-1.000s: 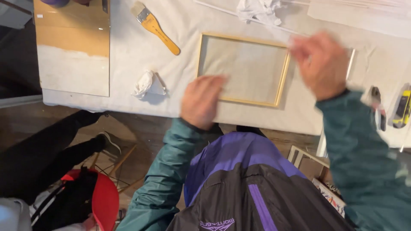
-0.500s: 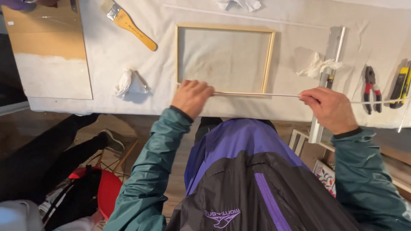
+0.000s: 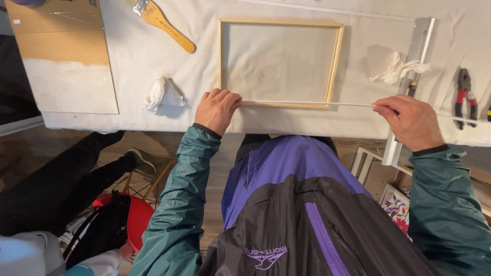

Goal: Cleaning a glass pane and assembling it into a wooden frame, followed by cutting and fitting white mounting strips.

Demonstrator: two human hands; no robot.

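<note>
Head view, looking down over a cloth-covered table. A thin pale rod lies level along the near edge of a light wooden frame, running from left to right and out past the frame toward the right of the table. Left hand sits at the rod's left end, fingers curled together over it, knuckles up; the fingertips are hidden, so the exact grip cannot be told. Right hand pinches the rod between thumb and forefinger well to the right of the frame, other fingers folded in. Whether the rod touches the frame's near rail or hovers just above it cannot be told. Judgement on handling: the rod looks very slim and long, so likely light, somewhat springy, and apt to bow or snap if bent hard; a light pinch near each end, as now, seems the sound hold, keeping it straight. The frame looks light too, thin-railed, best taken by its rails. Around: a wide paintbrush far left, a crumpled white rag near the left hand, a second crumpled rag far right, a metal straightedge running near-to-far by the right hand, red-handled pliers at the right edge, a board at the left end.
</note>
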